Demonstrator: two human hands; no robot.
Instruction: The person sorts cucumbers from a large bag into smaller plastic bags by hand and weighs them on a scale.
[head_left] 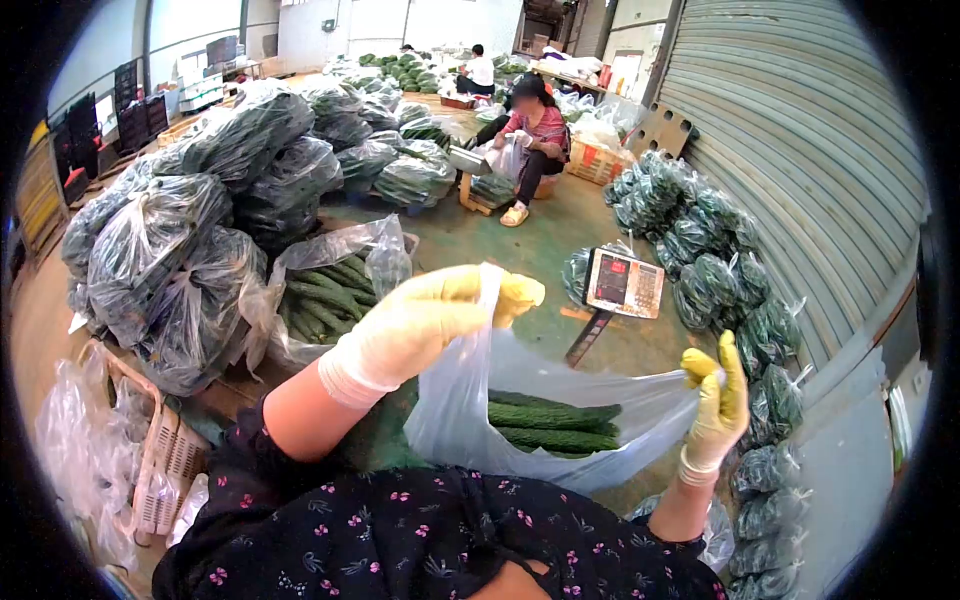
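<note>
My left hand (425,315), in a pale yellow glove, pinches one side of a thin clear plastic bag (450,400) in front of my chest. The opposite side of the bag's mouth is gripped by my right hand (718,400), gloved the same way. Stretched between the two hands, the bag hangs wide at the top. Several dark green cucumbers (555,425) lie side by side inside it. Just beyond the bag stands a digital scale display (622,283) with red digits, on a dark post.
An open plastic-lined container of cucumbers (325,300) sits left of my arm, beside heaped large bags (160,260). A crate (165,450) with loose plastic bags stands lower left. Filled small bags (710,240) line the shutter (810,130) at right. A seated person (535,135) works ahead.
</note>
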